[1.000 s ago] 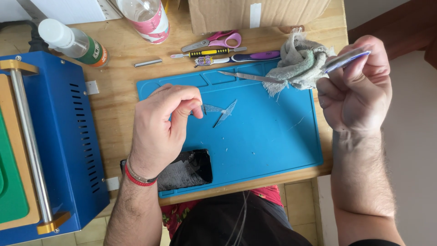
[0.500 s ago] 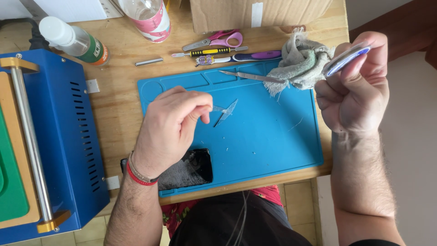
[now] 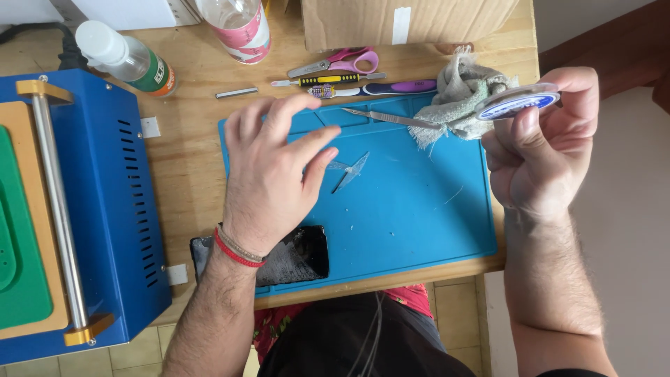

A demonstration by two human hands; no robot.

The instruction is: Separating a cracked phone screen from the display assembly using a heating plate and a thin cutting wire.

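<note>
Two bare hands appear above a wooden surface that carries a blue silicone work mat. Left hand: raised over the mat's left part with fingers spread wide, its grip empty; a red cord bracelet circles the wrist. Right hand: lifted beside the surface's right edge, its grip pinched on a small flat round spool with a blue-and-white face, thumb below and fingers along the rim. Just left of the spool, a frayed grey cloth lies on the mat's upper right corner, touching a slim metal scalpel. Near the left fingertips, a pair of thin metal tweezers rests on the mat. A black phone with a cracked, whitened screen lies at the mat's lower left edge, partly hidden by the left wrist. A blue metal machine with vent slots stands at far left.
</note>
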